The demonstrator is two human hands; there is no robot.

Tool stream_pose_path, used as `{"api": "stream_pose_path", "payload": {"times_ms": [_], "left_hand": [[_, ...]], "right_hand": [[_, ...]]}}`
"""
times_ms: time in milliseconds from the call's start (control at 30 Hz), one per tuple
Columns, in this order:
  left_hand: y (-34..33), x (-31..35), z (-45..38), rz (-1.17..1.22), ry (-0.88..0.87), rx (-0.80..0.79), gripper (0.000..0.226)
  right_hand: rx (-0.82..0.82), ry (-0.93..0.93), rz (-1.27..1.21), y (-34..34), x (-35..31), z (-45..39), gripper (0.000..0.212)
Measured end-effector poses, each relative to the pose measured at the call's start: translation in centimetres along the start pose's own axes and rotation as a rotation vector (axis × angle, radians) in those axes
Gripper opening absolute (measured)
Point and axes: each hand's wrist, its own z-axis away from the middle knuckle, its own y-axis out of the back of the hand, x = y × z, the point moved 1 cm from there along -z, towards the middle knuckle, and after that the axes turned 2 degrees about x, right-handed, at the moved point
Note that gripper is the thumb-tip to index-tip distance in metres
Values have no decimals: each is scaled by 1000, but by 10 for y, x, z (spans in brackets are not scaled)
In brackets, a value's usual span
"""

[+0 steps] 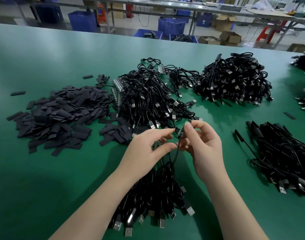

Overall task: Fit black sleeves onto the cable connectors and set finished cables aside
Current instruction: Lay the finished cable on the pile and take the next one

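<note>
Midway through the job, a heap of loose sleeves lies at left on the green table, beside unsleeved cables still waiting. At centre, the left hand pinches a small board while the right hand grips another board on its cable, no sleeve on it yet. Finished cables lie piled at right; much appears left to do.
</note>
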Motion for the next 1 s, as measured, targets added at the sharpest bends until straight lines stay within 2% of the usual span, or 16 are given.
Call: {"api": "stream_pose_path", "payload": {"times_ms": [167,300,367,433,500,567,633,700,767,833,900,1000], "left_hand": [[3,16,1,410,56,-97,24],[4,21,2,508,140,-96,19],[5,22,1,553,232,-61,10],[9,22,-2,737,355,-47,8],[19,20,-7,996,450,11,16],[34,17,-12,1151,469,123,15],[49,12,-14,1211,470,278,18],[61,6,-16,1241,424,451,23],[72,1,-17,1145,298,649,25],[79,-1,-14,887,114,808,24],[78,0,-10,576,-65,843,21],[62,3,-4,23,-272,762,15]], "right_hand": [[-63,71,-24,-6,-3,4,14],[-49,145,62,-5,-1,4,13],[-39,164,85,-5,0,3,14],[44,156,128,1,1,-1,16],[182,106,306,15,3,-8,13],[277,-24,676,34,6,-17,7],[332,-235,1087,52,11,-23,26],[387,-370,1281,63,10,-26,39],[448,-421,1329,72,8,-28,45],[504,-442,1394,78,8,-29,49],[543,-437,1458,81,8,-29,52],[516,-399,1511,75,12,-28,54]]}}
